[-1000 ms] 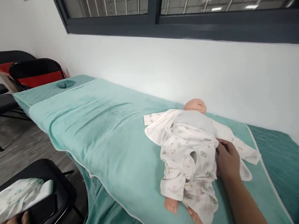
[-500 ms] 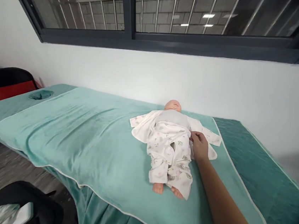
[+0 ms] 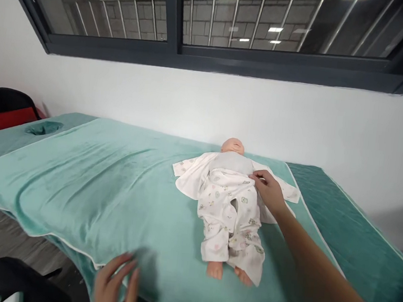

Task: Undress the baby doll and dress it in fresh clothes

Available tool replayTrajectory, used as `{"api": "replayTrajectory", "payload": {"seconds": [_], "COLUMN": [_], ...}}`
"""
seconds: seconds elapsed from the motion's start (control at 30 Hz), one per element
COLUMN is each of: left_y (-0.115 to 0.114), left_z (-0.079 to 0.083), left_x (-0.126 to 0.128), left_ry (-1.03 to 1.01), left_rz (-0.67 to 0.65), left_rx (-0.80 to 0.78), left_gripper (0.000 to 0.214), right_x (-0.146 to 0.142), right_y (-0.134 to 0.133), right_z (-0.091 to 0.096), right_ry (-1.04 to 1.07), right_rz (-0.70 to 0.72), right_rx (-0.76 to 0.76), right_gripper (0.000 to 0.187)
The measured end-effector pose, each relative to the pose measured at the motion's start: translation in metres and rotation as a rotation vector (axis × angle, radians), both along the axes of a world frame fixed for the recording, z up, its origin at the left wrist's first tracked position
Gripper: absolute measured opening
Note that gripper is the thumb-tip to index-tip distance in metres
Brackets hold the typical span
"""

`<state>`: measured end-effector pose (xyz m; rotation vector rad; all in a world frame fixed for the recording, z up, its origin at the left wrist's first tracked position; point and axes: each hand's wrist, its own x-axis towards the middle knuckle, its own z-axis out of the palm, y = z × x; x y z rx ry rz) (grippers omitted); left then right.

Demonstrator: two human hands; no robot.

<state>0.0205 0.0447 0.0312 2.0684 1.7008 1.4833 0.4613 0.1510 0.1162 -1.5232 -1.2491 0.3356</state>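
A baby doll point(image 3: 233, 145) lies on its back on a light green blanket point(image 3: 130, 172), feet toward me. Printed white pants point(image 3: 220, 196) cover its legs, and both feet stick out of the cuffs. The long-sleeved white shirt point(image 3: 192, 175) is spread open at its sides, baring the grey torso point(image 3: 232, 161). With thumb and fingers closed, my right hand point(image 3: 269, 191) pinches the pants' waistband at the side on my right. My left hand point(image 3: 116, 284) is over the blanket's near edge, fingers apart and holding nothing; its lower part is cut off by the frame.
The blanket lies over a darker green bed cover point(image 3: 343, 209) against a white wall point(image 3: 139, 94) below a barred window point(image 3: 170, 54). A round hole point(image 3: 43, 127) shows at the bed's left end. A black chair point(image 3: 11, 282) stands at the lower left.
My left hand has come into view at the bottom. My right hand has moved slightly up and left along the waistband, still pinching it. The view has shifted a little.
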Motion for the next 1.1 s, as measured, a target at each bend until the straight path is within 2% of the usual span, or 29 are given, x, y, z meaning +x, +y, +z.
{"api": "replayTrajectory", "payload": {"seconds": [0.1, 0.17, 0.23, 0.3, 0.4, 0.53, 0.63, 0.77, 0.9, 1.0, 1.1], "left_y": [0.073, 0.122, 0.162, 0.19, 0.209, 0.216, 0.223, 0.243, 0.259, 0.262, 0.264], "left_z": [0.043, 0.072, 0.093, 0.104, 0.11, 0.122, 0.134, 0.137, 0.119, 0.106, 0.101], "left_x": [0.109, 0.172, 0.214, 0.235, 0.237, 0.231, 0.239, 0.253, 0.252, 0.243, 0.232], "left_ry": [-0.094, -0.165, -0.146, -0.036, 0.139, 0.3, 0.344, 0.168, -0.089, -0.228, -0.306], "left_rz": [-0.303, -0.472, -0.603, -0.741, -0.832, -0.913, -0.925, -0.826, -0.78, -0.833, -0.947], "left_rx": [0.036, -0.005, -0.071, -0.146, -0.198, -0.218, -0.221, -0.298, -0.366, -0.445, -0.649], "left_gripper": [0.023, 0.021, 0.02, 0.014, 0.02, 0.021, 0.021, 0.019, 0.019, 0.021, 0.026], "right_x": [0.008, 0.011, 0.01, 0.006, -0.001, -0.001, 0.004, 0.016, 0.033, 0.047, 0.057], "right_y": [0.007, 0.008, 0.008, 0.009, 0.011, 0.016, 0.026, 0.044, 0.046, 0.037, 0.029], "right_z": [0.022, 0.032, 0.036, 0.038, 0.039, 0.045, 0.05, 0.045, 0.014, -0.013, -0.026], "right_ry": [-0.199, -0.336, -0.434, -0.488, -0.518, -0.471, -0.326, -0.091, 0.118, 0.276, 0.365], "right_rz": [0.178, 0.213, 0.226, 0.287, 0.377, 0.438, 0.368, 0.26, 0.228, 0.269, 0.397], "right_rx": [-0.143, -0.162, -0.14, -0.134, -0.202, -0.269, -0.335, -0.358, -0.325, -0.309, -0.314], "right_gripper": [0.025, 0.027, 0.027, 0.027, 0.027, 0.038, 0.043, 0.049, 0.054, 0.047, 0.035]}}
